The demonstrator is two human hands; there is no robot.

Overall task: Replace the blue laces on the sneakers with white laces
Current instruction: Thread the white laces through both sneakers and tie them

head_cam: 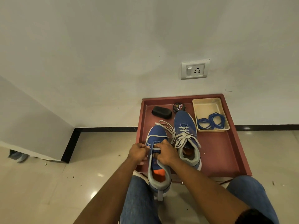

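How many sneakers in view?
2, both blue. One at the red tray's near left edge, being laced by both hands. The other beside it, mid-tray, white-laced. None appear hidden.

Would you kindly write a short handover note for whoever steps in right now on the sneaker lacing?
Left hand: pinches a white lace end beside the near sneaker.
Right hand: fingers curled at the same sneaker's eyelets, on the white lace.
Far sneaker: on the red tray, laced in white, ends apparently loose.
Blue laces: removed, coiled in the beige basket.
Done: blue laces out; far sneaker laced.
Left: finish threading the near sneaker, only partly laced, with its slack looped over the toe; tie both.
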